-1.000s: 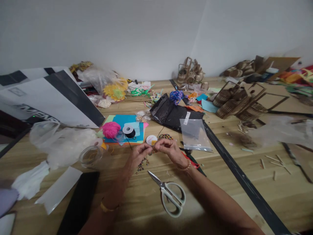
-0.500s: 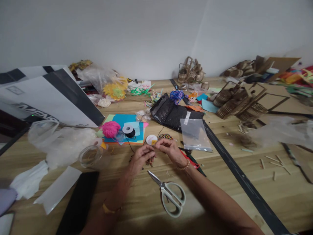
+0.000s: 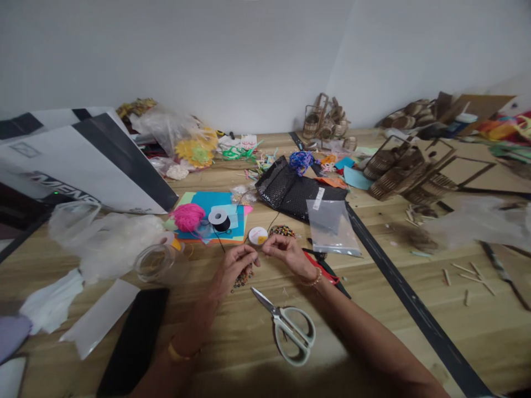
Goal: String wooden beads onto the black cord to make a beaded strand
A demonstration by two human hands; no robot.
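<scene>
My left hand [image 3: 237, 266] is closed in a pinch above the wooden table, its fingertips just left of the other hand's. What it grips is too small to make out. Small coloured beads [image 3: 240, 281] show just below its fingers. My right hand [image 3: 288, 255] also pinches something I cannot make out. Beyond it is a clump of multicoloured beads [image 3: 282, 231], beside a small white round spool [image 3: 258, 236]. A spool of black cord [image 3: 219, 219] stands on coloured paper, its cord trailing toward my left hand. Scissors [image 3: 286, 329] with pale handles lie nearer me, blades slightly apart.
A pink yarn ball [image 3: 188, 216] sits left of the spools. Behind my hands are a black padded envelope [image 3: 286, 190] and a clear zip bag [image 3: 335, 229]. Red-handled pliers [image 3: 326, 271] lie beside my right wrist. Small woven baskets [image 3: 390, 168] stand at right.
My left hand has shifted slightly left and turned, uncovering more of the beads beneath it. My right hand stays nearly in place, still pinching. The view has moved a little.
</scene>
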